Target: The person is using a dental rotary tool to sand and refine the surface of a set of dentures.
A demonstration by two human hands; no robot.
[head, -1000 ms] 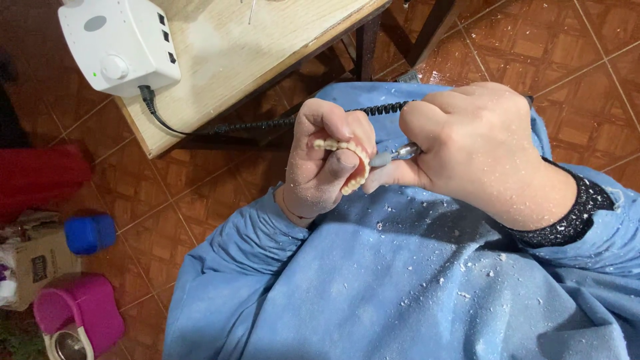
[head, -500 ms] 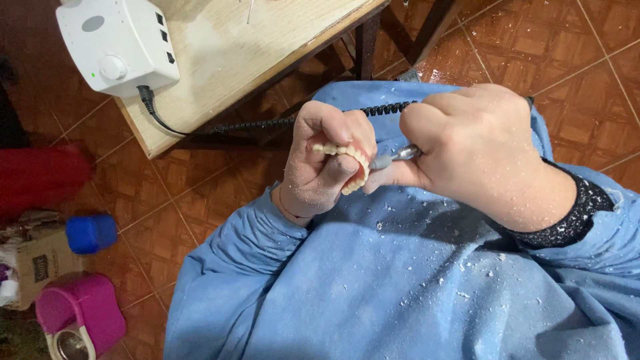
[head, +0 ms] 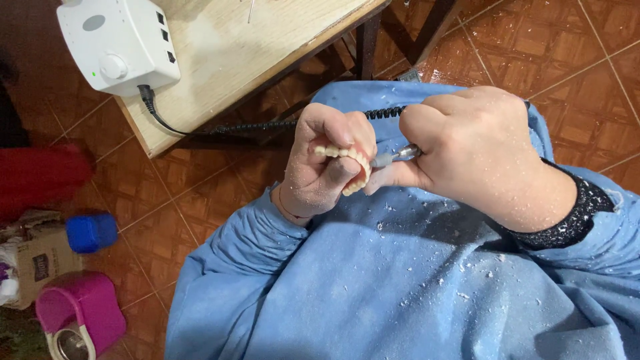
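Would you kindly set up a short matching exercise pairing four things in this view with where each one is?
Things:
1. denture
2. rotary handpiece
3. white control box
4. blue cap

Places:
A. on the wooden table
B. on the tiled floor
C. in the left hand
D. in the right hand

Pairs: 1-C, 2-D, 3-A, 4-B
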